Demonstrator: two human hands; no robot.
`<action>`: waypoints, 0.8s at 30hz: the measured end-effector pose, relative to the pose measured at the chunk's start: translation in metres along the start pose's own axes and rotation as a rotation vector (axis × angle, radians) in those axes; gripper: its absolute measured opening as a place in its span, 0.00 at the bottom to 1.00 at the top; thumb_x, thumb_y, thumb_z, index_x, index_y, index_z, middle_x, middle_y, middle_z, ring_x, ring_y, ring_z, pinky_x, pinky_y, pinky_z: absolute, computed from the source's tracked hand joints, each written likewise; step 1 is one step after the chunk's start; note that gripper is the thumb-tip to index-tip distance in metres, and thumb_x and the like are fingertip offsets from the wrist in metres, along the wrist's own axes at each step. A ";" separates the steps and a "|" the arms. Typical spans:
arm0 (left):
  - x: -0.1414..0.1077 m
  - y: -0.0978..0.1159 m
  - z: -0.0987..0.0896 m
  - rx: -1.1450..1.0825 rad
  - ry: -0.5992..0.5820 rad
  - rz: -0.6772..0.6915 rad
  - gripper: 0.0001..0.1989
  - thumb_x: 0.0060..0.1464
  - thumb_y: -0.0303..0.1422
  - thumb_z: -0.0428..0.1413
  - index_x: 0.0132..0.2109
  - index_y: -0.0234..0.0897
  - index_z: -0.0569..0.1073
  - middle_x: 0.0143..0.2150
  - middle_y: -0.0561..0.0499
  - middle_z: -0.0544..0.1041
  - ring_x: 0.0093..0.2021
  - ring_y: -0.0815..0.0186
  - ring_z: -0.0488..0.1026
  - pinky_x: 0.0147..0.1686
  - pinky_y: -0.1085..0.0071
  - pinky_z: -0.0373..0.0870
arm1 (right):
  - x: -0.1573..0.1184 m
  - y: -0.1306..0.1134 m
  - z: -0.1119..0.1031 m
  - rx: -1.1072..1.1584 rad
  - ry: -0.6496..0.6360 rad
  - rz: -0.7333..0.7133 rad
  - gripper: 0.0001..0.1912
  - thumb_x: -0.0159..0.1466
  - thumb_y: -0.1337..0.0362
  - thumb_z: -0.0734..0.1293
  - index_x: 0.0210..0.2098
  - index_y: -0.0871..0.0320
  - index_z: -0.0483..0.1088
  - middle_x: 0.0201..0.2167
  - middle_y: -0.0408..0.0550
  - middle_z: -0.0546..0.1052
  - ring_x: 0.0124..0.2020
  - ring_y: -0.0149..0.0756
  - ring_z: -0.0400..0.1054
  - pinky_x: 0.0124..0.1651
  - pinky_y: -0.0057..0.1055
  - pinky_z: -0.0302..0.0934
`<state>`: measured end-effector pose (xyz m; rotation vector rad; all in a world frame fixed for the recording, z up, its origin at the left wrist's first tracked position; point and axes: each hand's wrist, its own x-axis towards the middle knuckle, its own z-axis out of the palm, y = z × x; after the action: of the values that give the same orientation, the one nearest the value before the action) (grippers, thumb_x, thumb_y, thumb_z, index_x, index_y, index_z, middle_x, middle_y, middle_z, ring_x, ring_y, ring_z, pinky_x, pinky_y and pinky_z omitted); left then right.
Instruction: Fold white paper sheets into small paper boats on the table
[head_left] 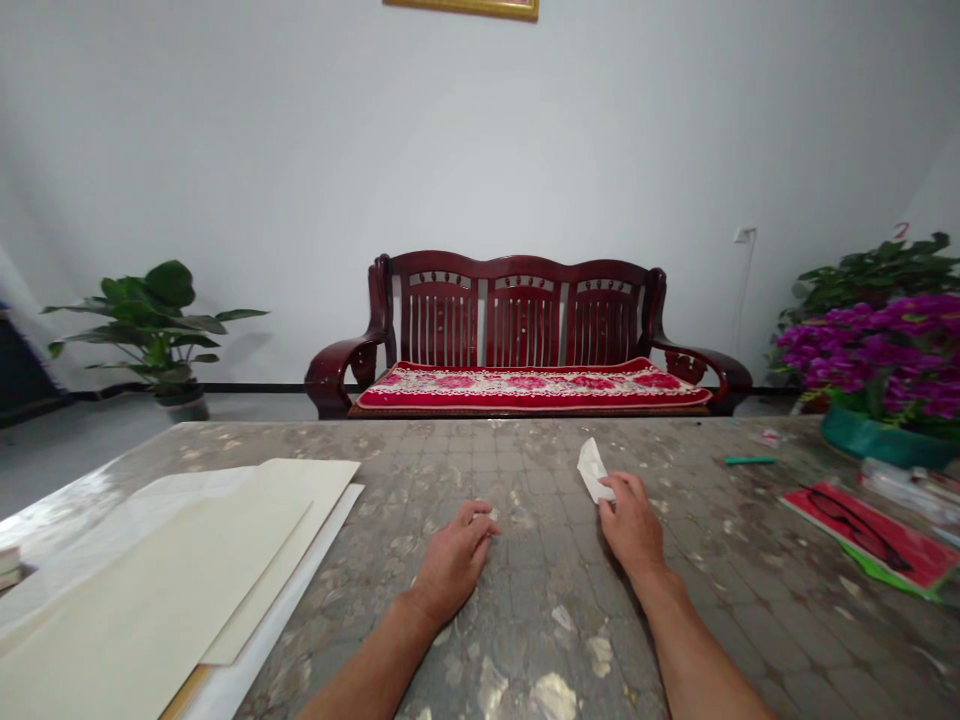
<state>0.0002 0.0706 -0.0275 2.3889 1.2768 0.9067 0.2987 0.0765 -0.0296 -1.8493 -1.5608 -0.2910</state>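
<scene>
A small piece of white paper (592,468) is pinched between the thumb and fingers of my right hand (632,520), just above or on the patterned tabletop (525,620). To its left, my left hand (456,560) rests on the table with its fingers slightly curled and apart, and nothing shows in it. The paper points away from me, towards the table's far edge. Its near end is hidden by my right fingers.
Large cream sheets (150,570) lie at the left. On the right are a green pen (750,460), dark glasses (855,525) on a red packet (919,550), and purple flowers (885,350) in a teal pot (885,442). A wooden bench (525,265) stands beyond the table.
</scene>
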 end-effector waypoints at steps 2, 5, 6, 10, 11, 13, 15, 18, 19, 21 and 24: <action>0.000 0.001 0.000 0.004 -0.012 -0.006 0.11 0.58 0.25 0.48 0.39 0.41 0.75 0.53 0.48 0.72 0.46 0.64 0.75 0.47 0.68 0.71 | 0.000 -0.001 0.000 0.000 0.009 0.001 0.14 0.60 0.72 0.61 0.44 0.55 0.71 0.51 0.48 0.69 0.45 0.36 0.68 0.40 0.30 0.62; 0.001 0.001 -0.001 0.004 -0.024 -0.006 0.11 0.58 0.25 0.48 0.39 0.41 0.75 0.52 0.48 0.73 0.46 0.65 0.75 0.47 0.68 0.71 | 0.001 0.000 0.000 0.012 0.027 -0.004 0.13 0.61 0.72 0.61 0.41 0.55 0.73 0.51 0.47 0.69 0.43 0.35 0.69 0.40 0.30 0.62; 0.001 0.001 -0.001 0.003 -0.026 -0.003 0.11 0.58 0.25 0.48 0.39 0.41 0.74 0.52 0.48 0.73 0.46 0.65 0.74 0.47 0.69 0.70 | 0.001 0.000 0.000 0.017 0.035 -0.008 0.13 0.61 0.72 0.61 0.40 0.55 0.73 0.50 0.48 0.70 0.43 0.35 0.69 0.40 0.30 0.62; 0.000 0.002 -0.002 -0.009 -0.032 0.006 0.11 0.58 0.25 0.48 0.39 0.42 0.74 0.51 0.48 0.73 0.47 0.64 0.74 0.47 0.69 0.70 | 0.003 0.004 0.000 0.037 0.078 -0.052 0.12 0.60 0.72 0.60 0.37 0.55 0.74 0.47 0.48 0.71 0.43 0.37 0.68 0.41 0.32 0.63; 0.000 0.002 -0.002 -0.012 -0.034 0.009 0.11 0.58 0.25 0.48 0.38 0.42 0.74 0.51 0.49 0.73 0.47 0.64 0.74 0.48 0.69 0.70 | 0.003 0.006 0.000 0.042 0.088 -0.057 0.12 0.60 0.72 0.60 0.36 0.55 0.74 0.46 0.49 0.71 0.43 0.38 0.68 0.42 0.33 0.63; 0.000 0.002 -0.003 -0.019 -0.036 0.013 0.11 0.57 0.25 0.48 0.38 0.42 0.74 0.50 0.49 0.74 0.47 0.64 0.74 0.48 0.69 0.70 | 0.004 0.009 0.001 0.058 0.105 -0.038 0.13 0.59 0.72 0.59 0.34 0.55 0.75 0.46 0.49 0.71 0.43 0.38 0.68 0.41 0.33 0.63; 0.000 0.002 -0.003 -0.031 -0.036 0.014 0.11 0.57 0.25 0.48 0.38 0.42 0.74 0.50 0.49 0.74 0.47 0.64 0.74 0.48 0.69 0.69 | 0.005 0.012 0.001 0.080 0.110 0.003 0.14 0.58 0.73 0.59 0.32 0.54 0.75 0.46 0.49 0.70 0.42 0.38 0.68 0.40 0.33 0.63; 0.000 0.001 -0.002 -0.054 -0.032 0.011 0.11 0.57 0.25 0.48 0.38 0.41 0.73 0.50 0.49 0.74 0.48 0.65 0.73 0.48 0.69 0.69 | 0.007 0.019 0.000 0.097 0.094 0.049 0.15 0.58 0.73 0.58 0.30 0.54 0.75 0.46 0.49 0.70 0.42 0.37 0.69 0.40 0.33 0.63; 0.000 0.001 -0.001 -0.060 -0.029 0.010 0.11 0.57 0.24 0.48 0.38 0.41 0.73 0.50 0.49 0.74 0.47 0.65 0.73 0.48 0.70 0.69 | 0.008 0.021 0.000 0.097 0.085 0.059 0.15 0.58 0.73 0.58 0.29 0.54 0.76 0.46 0.49 0.70 0.41 0.38 0.69 0.39 0.33 0.63; 0.001 0.001 -0.002 -0.069 -0.025 0.007 0.11 0.57 0.24 0.48 0.38 0.42 0.73 0.49 0.50 0.74 0.47 0.65 0.73 0.47 0.70 0.69 | 0.011 0.023 -0.001 0.102 0.073 0.071 0.16 0.58 0.72 0.58 0.29 0.54 0.76 0.47 0.50 0.70 0.41 0.38 0.69 0.39 0.34 0.64; 0.002 0.003 -0.003 -0.077 -0.032 0.003 0.11 0.56 0.24 0.49 0.37 0.42 0.73 0.48 0.50 0.74 0.47 0.65 0.73 0.47 0.71 0.68 | 0.014 0.025 0.002 0.149 0.073 0.043 0.18 0.57 0.73 0.57 0.33 0.55 0.77 0.48 0.51 0.70 0.43 0.38 0.69 0.44 0.35 0.65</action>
<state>0.0010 0.0708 -0.0232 2.3374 1.2044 0.8980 0.3250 0.0875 -0.0316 -1.7360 -1.4514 -0.2140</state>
